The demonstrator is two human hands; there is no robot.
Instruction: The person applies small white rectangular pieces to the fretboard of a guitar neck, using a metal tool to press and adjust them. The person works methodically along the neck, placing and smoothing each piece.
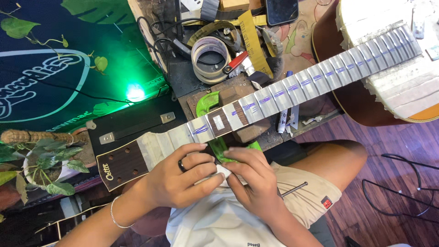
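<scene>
My left hand (183, 176), ring on one finger, and my right hand (254, 180) are both closed around a small white wad (224, 171), pinching it between the fingertips just over my lap. Right above them the guitar neck (292, 87), its frets masked in pale tape with blue marks, lies slanting across a cluttered workbench (183, 82), propped on a green clamp (208, 103). A tape roll (210, 57) sits further back; beyond, a green lamp (135, 91) glows over dark wood flooring (388, 146)
</scene>
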